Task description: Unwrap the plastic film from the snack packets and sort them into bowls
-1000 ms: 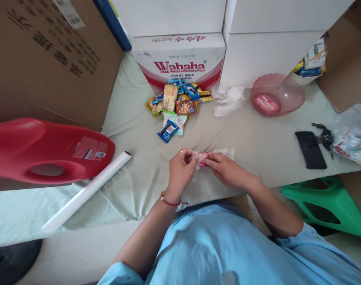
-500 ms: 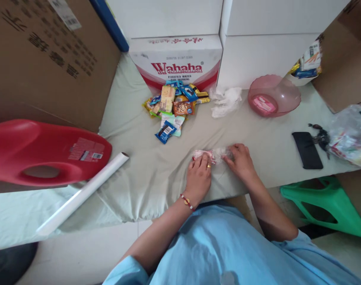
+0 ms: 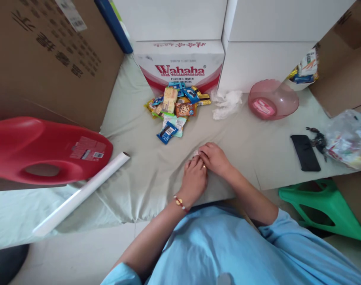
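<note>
My left hand (image 3: 193, 178) and my right hand (image 3: 214, 158) lie together on the pale cloth-covered table (image 3: 144, 170), both pressing down on a small pink snack packet wrapped in clear film (image 3: 195, 152). Only a sliver of the packet shows between the fingers. My left hand wears a ring and a beaded bracelet. Farther back lies a pile of snack packets (image 3: 176, 107) in front of a Wahaha carton (image 3: 180, 63).
A roll of clear film (image 3: 79, 194) lies at the left beside a red plastic stool (image 3: 46, 148). A pink bowl (image 3: 272, 99), crumpled tissue (image 3: 226, 103), black phone (image 3: 305, 152), keys and a plastic bag (image 3: 349, 138) sit at the right. Cardboard boxes surround the table; a green stool (image 3: 325, 206) stands below.
The packet was held up between both hands, then laid on the table. My right hand has slid left along the film and now both hands cover the packet.
</note>
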Action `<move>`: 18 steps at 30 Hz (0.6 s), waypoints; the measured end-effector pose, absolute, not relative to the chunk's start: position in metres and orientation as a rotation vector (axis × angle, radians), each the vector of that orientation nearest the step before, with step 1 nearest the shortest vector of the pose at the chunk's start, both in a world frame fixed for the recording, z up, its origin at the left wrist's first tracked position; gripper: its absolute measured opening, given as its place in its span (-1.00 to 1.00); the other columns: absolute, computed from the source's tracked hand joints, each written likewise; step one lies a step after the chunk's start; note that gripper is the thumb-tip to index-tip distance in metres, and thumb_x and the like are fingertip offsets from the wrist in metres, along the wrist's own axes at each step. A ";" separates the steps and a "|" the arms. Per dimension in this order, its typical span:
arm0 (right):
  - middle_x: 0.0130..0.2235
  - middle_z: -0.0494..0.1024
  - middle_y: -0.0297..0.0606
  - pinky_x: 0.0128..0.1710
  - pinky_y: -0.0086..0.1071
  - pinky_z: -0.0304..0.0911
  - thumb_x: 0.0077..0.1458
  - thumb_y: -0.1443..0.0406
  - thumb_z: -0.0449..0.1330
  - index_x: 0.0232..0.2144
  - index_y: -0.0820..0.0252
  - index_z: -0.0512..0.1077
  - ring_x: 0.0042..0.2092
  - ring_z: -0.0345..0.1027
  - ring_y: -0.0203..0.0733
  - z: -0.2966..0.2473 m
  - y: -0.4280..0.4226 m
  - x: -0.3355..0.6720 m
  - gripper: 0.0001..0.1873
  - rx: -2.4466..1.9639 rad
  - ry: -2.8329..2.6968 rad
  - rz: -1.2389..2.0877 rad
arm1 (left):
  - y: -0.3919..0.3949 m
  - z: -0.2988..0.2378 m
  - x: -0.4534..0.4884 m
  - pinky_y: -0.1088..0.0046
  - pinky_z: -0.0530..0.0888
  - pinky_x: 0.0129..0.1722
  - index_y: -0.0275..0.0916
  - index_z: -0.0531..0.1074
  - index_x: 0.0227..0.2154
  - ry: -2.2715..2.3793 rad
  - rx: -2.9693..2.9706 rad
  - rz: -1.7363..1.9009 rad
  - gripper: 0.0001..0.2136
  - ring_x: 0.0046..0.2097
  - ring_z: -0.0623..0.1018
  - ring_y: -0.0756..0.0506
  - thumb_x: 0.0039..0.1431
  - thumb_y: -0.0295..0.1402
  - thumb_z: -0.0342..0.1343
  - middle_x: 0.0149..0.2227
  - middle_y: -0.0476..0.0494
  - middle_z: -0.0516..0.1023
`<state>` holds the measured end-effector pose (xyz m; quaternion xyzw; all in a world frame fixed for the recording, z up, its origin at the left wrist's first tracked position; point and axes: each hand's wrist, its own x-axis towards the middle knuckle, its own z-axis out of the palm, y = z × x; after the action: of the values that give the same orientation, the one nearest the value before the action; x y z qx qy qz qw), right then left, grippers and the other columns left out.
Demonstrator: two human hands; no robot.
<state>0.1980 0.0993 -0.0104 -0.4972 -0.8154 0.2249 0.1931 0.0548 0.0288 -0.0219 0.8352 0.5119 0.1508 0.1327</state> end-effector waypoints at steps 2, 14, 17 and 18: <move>-0.11 0.61 -0.06 0.11 -0.13 0.30 0.48 0.27 -0.01 -0.11 0.19 0.59 -0.04 0.38 -0.01 -0.015 0.096 0.196 -0.65 -1.308 -2.348 0.629 | 0.028 -0.021 0.036 0.03 0.39 0.36 -0.30 0.53 0.09 1.387 2.331 0.602 -0.69 0.36 0.43 -0.28 0.34 -0.43 0.06 0.24 -0.37 0.56; 0.10 0.62 -0.09 0.16 -0.08 0.41 0.45 0.12 0.11 0.16 0.04 0.52 0.10 0.48 0.00 -0.019 0.068 0.227 -0.64 -1.256 -1.869 0.949 | 0.027 -0.006 -0.005 0.23 0.55 0.06 -0.18 0.56 -0.05 1.544 1.394 1.043 -0.73 0.04 0.62 -0.19 0.34 -0.14 0.14 -0.01 -0.22 0.64; -0.14 0.68 -0.24 -0.18 -0.27 0.49 0.38 -0.06 0.17 0.10 0.04 0.55 -0.22 0.54 -0.14 -0.016 0.072 0.228 -0.55 -1.260 -1.436 1.356 | 0.031 -0.005 0.020 0.28 0.58 -0.01 -0.20 0.47 0.10 1.288 1.110 1.018 -0.52 0.10 0.61 -0.22 0.25 -0.01 0.26 0.14 -0.29 0.59; -0.19 0.68 -0.27 -0.24 -0.31 0.48 0.33 -0.10 0.20 0.07 0.05 0.57 -0.28 0.53 -0.17 -0.017 0.072 0.226 -0.52 -1.248 -1.345 1.458 | 0.032 -0.006 0.028 0.28 0.58 -0.02 -0.21 0.47 0.10 1.242 1.045 1.011 -0.49 0.07 0.62 -0.23 0.23 0.01 0.28 0.11 -0.29 0.61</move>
<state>0.2262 0.0719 -0.0169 -0.4905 -0.5289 0.5734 0.3885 0.0283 0.0318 -0.0062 0.4466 0.5305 0.4318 0.5768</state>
